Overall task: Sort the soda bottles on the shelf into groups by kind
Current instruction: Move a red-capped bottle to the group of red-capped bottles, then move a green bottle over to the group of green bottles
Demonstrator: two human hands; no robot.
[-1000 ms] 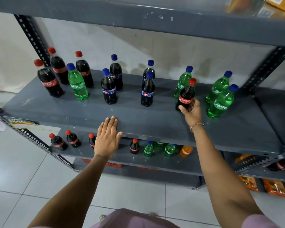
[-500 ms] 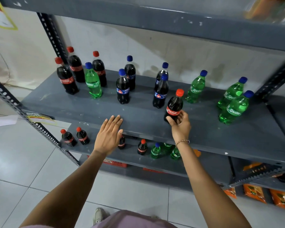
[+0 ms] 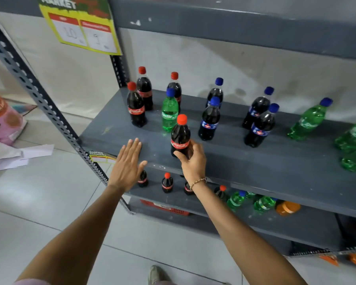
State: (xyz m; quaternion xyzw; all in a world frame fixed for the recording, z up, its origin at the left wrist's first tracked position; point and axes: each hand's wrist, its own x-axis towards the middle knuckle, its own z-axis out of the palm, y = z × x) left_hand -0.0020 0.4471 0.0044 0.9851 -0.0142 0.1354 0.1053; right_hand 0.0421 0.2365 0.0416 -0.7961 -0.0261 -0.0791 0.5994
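My right hand point(image 3: 192, 161) grips a red-capped Coca-Cola bottle point(image 3: 180, 134) by its lower part, near the front of the grey shelf point(image 3: 255, 159). My left hand point(image 3: 127, 165) lies flat and open on the shelf's front edge, to the left of it. Three more Coca-Cola bottles point(image 3: 136, 108) stand at the back left, with one green Sprite bottle point(image 3: 169, 114) among them. Several blue-capped Pepsi bottles point(image 3: 209, 120) stand in the middle. More Sprite bottles point(image 3: 308, 120) are at the right.
The lower shelf point(image 3: 296, 221) carries small cola bottles point(image 3: 167, 183), small green bottles point(image 3: 236, 199) and an orange one point(image 3: 287, 207). A perforated steel post point(image 3: 49, 112) runs diagonally at the left. A yellow price sign point(image 3: 80, 25) hangs above. Papers point(image 3: 12, 155) lie on the tiled floor.
My right hand has carried the Coca-Cola bottle leftwards along the shelf, from beside the Sprite bottles past the Pepsi bottles. My view has shifted left. The left hand has stayed on the shelf edge.
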